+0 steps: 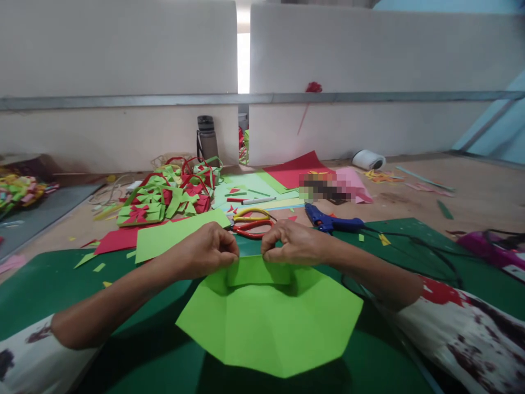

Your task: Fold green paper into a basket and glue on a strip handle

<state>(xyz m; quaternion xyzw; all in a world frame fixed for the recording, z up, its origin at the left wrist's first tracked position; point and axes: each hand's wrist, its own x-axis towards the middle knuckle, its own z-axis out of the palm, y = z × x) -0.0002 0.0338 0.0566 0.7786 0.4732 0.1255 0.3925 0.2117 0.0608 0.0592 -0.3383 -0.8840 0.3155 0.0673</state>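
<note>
A dark green cutting mat (pixel 61 279) is lying beneath both hands. On it, the light green creased paper sheet (pixel 270 323), seemingly light, floppy and crease-prone, is being pinched along its folded far edge, the sensible hold, by the left hand (pixel 211 249) and right hand (pixel 293 243).

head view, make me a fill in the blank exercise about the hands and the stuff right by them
1. The left hand and the right hand both pinch the far edge of a paper sheet that is light ____ in colour.
2. The scissors just beyond the hands have one yellow handle and one ____ handle.
3. The glue gun beyond the right hand has a ____ body.
Missing words: green; red; blue.
</note>
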